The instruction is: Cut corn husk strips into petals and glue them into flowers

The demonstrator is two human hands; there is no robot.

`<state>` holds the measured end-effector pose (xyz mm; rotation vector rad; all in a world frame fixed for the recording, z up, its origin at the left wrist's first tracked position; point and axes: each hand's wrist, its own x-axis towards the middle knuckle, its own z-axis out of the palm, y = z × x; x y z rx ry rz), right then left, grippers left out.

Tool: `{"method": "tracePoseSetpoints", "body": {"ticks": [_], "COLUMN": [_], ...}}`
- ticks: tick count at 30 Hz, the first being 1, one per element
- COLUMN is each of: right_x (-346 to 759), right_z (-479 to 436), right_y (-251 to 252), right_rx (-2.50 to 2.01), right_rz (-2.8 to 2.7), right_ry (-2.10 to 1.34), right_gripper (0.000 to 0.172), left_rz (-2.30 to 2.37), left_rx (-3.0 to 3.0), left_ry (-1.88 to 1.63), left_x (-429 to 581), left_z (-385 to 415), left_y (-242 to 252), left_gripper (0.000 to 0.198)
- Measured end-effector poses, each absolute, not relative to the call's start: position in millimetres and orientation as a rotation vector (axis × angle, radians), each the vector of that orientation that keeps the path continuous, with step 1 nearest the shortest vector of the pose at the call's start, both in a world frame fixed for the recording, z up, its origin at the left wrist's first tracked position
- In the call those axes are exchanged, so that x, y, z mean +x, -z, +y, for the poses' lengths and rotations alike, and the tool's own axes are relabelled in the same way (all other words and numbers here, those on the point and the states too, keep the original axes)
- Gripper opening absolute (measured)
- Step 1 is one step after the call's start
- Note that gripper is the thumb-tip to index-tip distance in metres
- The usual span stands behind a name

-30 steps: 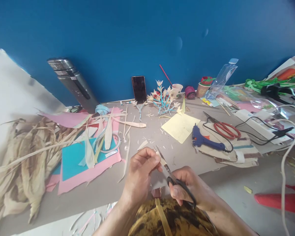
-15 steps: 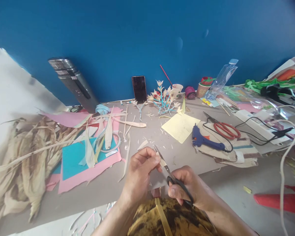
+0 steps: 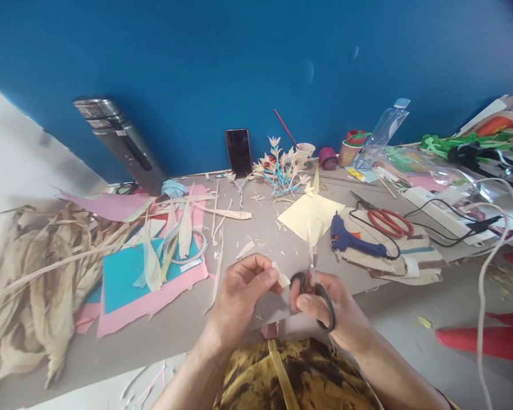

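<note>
Blue wall [image 3: 188,68] backs the counter [image 3: 183,319]. Above its front, I find a pale piece [image 3: 284,279] pinched in the left hand [image 3: 248,287]; the right hand [image 3: 337,310] grips scissors [image 3: 312,267], blades clear. I judge trimming in hand; a cut needs them turned inward.

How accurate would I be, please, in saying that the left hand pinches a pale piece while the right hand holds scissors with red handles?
One detail is off: in the head view, the scissors in the right hand have black handles. The left hand does pinch a pale piece.
</note>
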<state>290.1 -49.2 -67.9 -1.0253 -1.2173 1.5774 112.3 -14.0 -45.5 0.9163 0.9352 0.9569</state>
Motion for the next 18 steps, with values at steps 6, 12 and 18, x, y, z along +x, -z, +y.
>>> {"method": "tracePoseSetpoints", "body": {"ticks": [6, 12, 18], "right_x": [278, 270, 265], "right_z": [-42, -38, -42], "right_y": [60, 58, 54], "right_rx": [-1.175, -1.158, -1.227], "right_rz": [-1.026, -0.915, -0.904], "right_ry": [-1.406, -1.34, -1.307], "right_gripper": [0.03, 0.026, 0.024], "left_rz": [0.96, 0.913, 0.909], "left_rx": [0.974, 0.835, 0.695], "left_ry": [-0.89, -0.962, -0.96], "left_x": [113, 122, 130], "left_z": [-16, -27, -32], "left_y": [46, 51, 51], "left_gripper": [0.025, 0.021, 0.023]}}
